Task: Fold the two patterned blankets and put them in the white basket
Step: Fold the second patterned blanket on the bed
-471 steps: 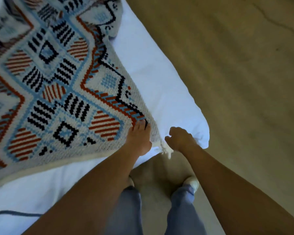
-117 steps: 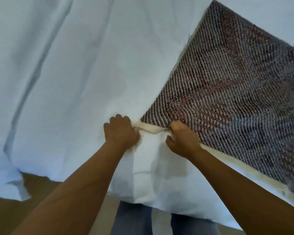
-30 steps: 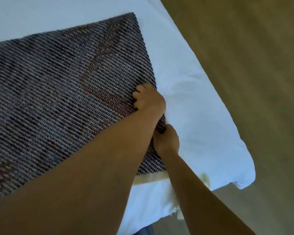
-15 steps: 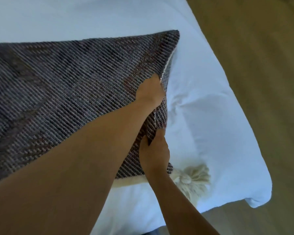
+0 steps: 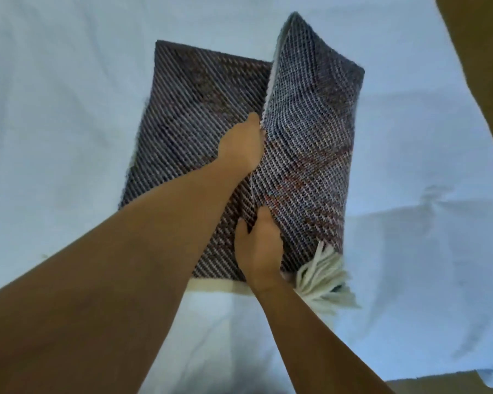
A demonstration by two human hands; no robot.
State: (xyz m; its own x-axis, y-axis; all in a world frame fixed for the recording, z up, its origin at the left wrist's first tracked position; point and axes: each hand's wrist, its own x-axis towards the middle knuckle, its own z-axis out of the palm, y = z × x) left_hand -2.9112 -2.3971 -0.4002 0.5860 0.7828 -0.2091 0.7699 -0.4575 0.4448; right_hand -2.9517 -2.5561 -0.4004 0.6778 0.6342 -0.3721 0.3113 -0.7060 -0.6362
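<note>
One patterned blanket [image 5: 188, 115] lies on the white bed, dark woven back side up, folded to a narrow stack. Its right half stands lifted like a flap, tilted toward the left. My left hand [image 5: 241, 146] grips the raised edge of the flap near its middle. My right hand [image 5: 258, 245] grips the same edge lower down, close to me. A cream tassel [image 5: 323, 275] hangs from the near right corner. The second blanket and the white basket are out of view.
The white bed sheet [image 5: 63, 109] spreads all around the blanket, with creases at the right. Brown floor [image 5: 478, 52] shows past the bed's right edge and at the bottom right corner.
Both hands have lifted the blanket's right side higher and swung it over toward the left. The view has shifted so that more bed shows around the blanket.
</note>
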